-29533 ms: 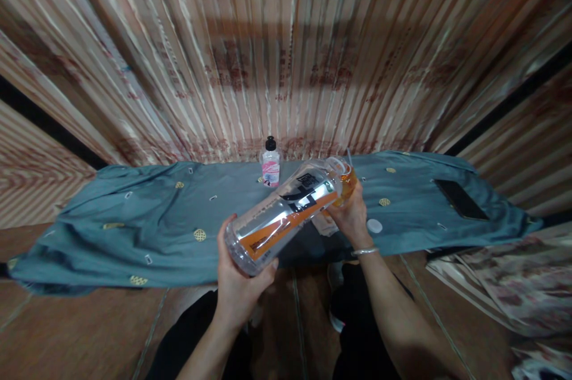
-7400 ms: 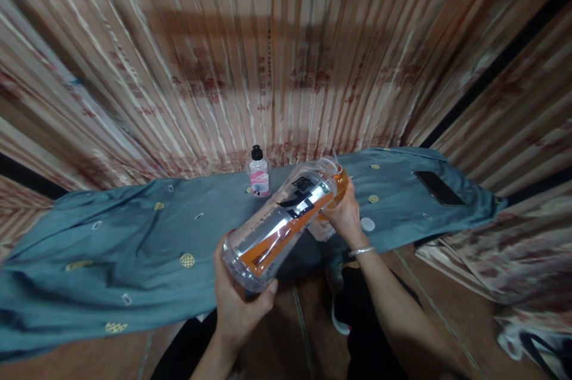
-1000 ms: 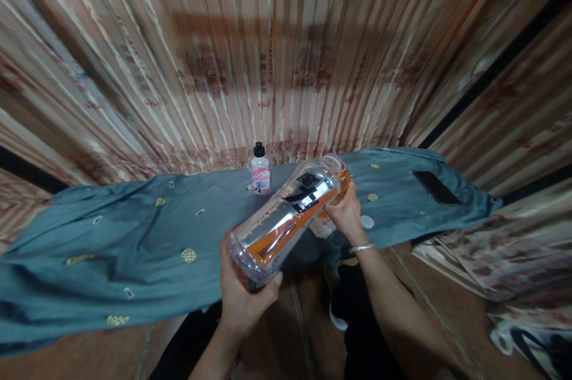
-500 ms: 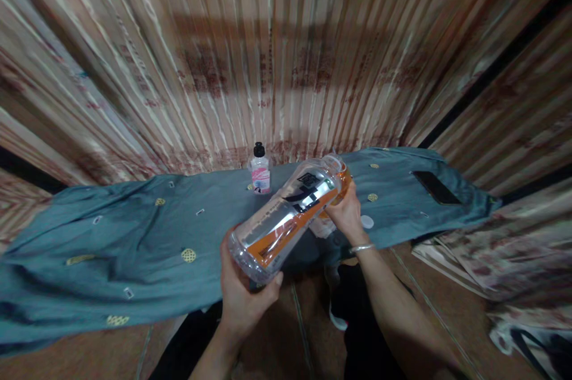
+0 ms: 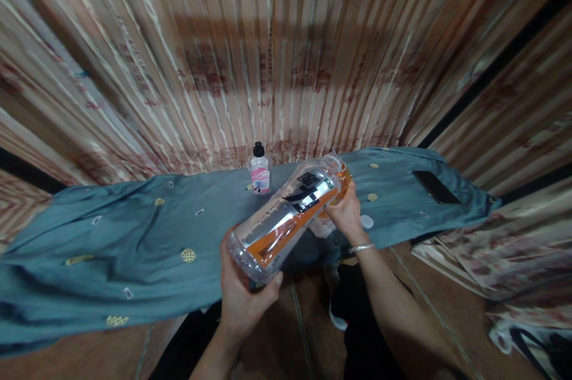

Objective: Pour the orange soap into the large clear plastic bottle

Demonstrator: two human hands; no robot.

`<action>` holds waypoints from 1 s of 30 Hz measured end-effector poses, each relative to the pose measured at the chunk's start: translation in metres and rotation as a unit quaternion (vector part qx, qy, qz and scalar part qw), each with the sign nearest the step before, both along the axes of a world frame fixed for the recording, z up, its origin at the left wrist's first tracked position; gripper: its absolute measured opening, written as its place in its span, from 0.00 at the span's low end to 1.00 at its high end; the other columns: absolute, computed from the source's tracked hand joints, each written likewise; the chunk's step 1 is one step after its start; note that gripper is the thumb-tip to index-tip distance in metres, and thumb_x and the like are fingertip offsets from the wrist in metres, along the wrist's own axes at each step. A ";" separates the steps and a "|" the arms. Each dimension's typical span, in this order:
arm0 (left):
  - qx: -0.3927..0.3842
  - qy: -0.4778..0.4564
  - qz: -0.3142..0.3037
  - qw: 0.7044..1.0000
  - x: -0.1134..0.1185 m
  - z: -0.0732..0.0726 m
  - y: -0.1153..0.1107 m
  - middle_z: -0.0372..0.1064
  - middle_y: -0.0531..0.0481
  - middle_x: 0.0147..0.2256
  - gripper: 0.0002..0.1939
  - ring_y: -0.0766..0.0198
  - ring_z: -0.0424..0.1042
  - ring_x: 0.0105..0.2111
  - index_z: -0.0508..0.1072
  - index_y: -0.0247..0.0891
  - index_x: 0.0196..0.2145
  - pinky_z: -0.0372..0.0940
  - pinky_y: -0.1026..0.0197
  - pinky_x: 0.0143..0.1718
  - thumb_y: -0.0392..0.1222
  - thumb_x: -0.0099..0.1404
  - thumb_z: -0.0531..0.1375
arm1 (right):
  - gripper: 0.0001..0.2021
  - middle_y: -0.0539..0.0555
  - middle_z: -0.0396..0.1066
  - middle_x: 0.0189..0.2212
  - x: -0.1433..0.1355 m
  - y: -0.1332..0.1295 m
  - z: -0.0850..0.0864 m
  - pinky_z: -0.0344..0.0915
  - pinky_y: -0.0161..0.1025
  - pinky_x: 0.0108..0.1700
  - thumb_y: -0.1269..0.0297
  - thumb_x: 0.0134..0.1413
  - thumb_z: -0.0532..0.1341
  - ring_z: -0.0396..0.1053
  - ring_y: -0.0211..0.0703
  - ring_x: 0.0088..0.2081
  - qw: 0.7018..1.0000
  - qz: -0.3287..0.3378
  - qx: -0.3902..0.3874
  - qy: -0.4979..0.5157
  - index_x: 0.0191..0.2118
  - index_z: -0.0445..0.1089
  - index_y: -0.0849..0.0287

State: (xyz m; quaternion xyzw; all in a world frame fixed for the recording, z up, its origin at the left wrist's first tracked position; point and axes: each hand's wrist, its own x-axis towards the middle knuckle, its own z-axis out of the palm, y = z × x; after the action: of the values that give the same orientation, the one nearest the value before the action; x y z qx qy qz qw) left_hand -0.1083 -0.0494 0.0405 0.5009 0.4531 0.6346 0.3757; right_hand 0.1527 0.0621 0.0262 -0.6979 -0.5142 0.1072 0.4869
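A large clear plastic bottle (image 5: pixel 286 213) with a silver and orange label is held aslant above the cloth, its base toward me and its neck to the far right. My left hand (image 5: pixel 243 296) is closed around the base, thumb on the near side. My right hand (image 5: pixel 346 210), with a bangle at the wrist, is closed at the neck end around a clear container with orange on it (image 5: pixel 345 180). The large bottle partly hides this container, so its full shape does not show. Just right of that hand lies a round white cap (image 5: pixel 367 222).
A small clear bottle with a pink label and black cap (image 5: pixel 260 171) stands at the back of the table, which is covered by a green-blue cloth (image 5: pixel 134 219). A dark phone (image 5: pixel 435 187) lies at the right end. Behind hangs a pleated curtain (image 5: pixel 286 58).
Almost nothing differs. Both hands keep the same grip, and the large bottle stays at nearly the same slant and place.
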 end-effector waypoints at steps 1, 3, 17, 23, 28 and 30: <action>0.001 -0.002 -0.002 1.000 0.000 0.000 0.000 0.73 0.35 0.59 0.47 0.49 0.79 0.56 0.62 0.38 0.65 0.73 0.54 0.56 0.46 0.52 0.76 | 0.48 0.67 0.75 0.57 0.000 0.000 0.000 0.74 0.59 0.56 0.44 0.40 0.72 0.77 0.65 0.55 1.000 0.001 0.002 -0.002 0.65 0.59 0.61; 0.004 -0.003 -0.004 1.000 0.000 0.000 0.001 0.73 0.35 0.58 0.46 0.50 0.79 0.54 0.62 0.38 0.65 0.74 0.55 0.55 0.46 0.52 0.76 | 0.48 0.67 0.75 0.58 0.000 0.000 0.000 0.73 0.59 0.56 0.44 0.41 0.72 0.76 0.65 0.55 1.000 0.002 0.006 -0.006 0.65 0.59 0.61; -0.009 0.004 0.006 1.000 0.001 0.004 0.001 0.74 0.34 0.56 0.46 0.49 0.80 0.53 0.62 0.36 0.63 0.75 0.54 0.53 0.47 0.51 0.76 | 0.50 0.69 0.73 0.59 0.000 0.000 0.003 0.71 0.61 0.60 0.45 0.38 0.72 0.74 0.67 0.58 1.000 0.005 -0.004 0.015 0.66 0.58 0.62; -0.011 0.001 0.003 1.000 0.002 0.002 0.002 0.73 0.34 0.57 0.47 0.48 0.79 0.53 0.62 0.37 0.63 0.74 0.51 0.54 0.48 0.51 0.75 | 0.50 0.68 0.73 0.60 0.001 0.001 0.001 0.71 0.61 0.60 0.46 0.39 0.72 0.74 0.67 0.59 1.000 0.008 -0.003 0.010 0.66 0.57 0.61; -0.015 0.001 0.004 1.000 0.002 0.000 0.002 0.72 0.35 0.57 0.47 0.46 0.78 0.55 0.62 0.38 0.64 0.73 0.48 0.57 0.50 0.51 0.75 | 0.48 0.67 0.74 0.58 -0.001 0.000 0.003 0.72 0.60 0.59 0.49 0.37 0.72 0.75 0.66 0.57 0.999 0.006 -0.018 0.030 0.65 0.58 0.61; -0.019 0.002 0.001 1.000 0.002 0.000 0.002 0.72 0.35 0.57 0.48 0.45 0.78 0.56 0.62 0.37 0.64 0.72 0.47 0.58 0.50 0.51 0.75 | 0.47 0.66 0.75 0.58 -0.002 0.000 0.005 0.72 0.60 0.59 0.50 0.38 0.72 0.76 0.67 0.57 0.999 0.004 -0.016 0.036 0.65 0.58 0.60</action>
State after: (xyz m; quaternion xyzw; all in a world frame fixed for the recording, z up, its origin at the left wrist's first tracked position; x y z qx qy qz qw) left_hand -0.1067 -0.0478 0.0407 0.4945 0.4660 0.6255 0.3835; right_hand 0.1508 0.0621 0.0307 -0.6993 -0.4972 0.1426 0.4934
